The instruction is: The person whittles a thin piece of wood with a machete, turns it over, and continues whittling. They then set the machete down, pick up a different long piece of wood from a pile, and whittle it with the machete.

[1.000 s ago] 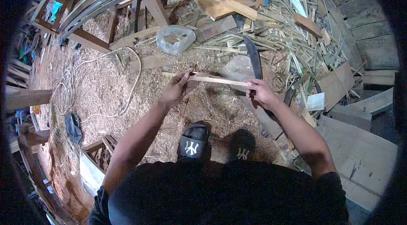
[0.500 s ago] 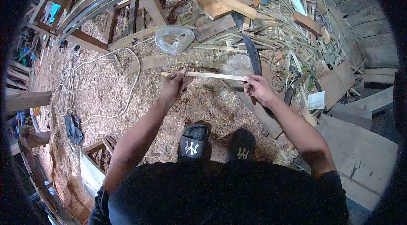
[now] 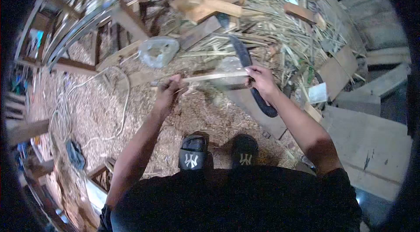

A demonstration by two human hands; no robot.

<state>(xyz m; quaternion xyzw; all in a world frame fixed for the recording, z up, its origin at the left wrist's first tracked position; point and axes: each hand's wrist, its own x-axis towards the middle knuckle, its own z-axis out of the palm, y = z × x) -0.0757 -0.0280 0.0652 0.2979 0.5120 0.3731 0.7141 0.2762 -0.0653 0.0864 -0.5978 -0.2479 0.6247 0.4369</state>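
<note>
Fingers (image 3: pixel 251 71) of R hand (image 3: pixel 264 84) pinch one end of pale wood strip (image 3: pixel 218 76); L hand (image 3: pixel 168 94) grips nr other end, above floor (image 3: pixel 203 114). Vs. a sec ago, more dark curved blade (image 3: pixel 240 49) shows past R hand, contact unclear; strip's still held two-handed.

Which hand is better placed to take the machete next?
Probably the right hand: it overlaps the machete in view, while the left hand is farther away. Both hold the wooden strip.
</note>
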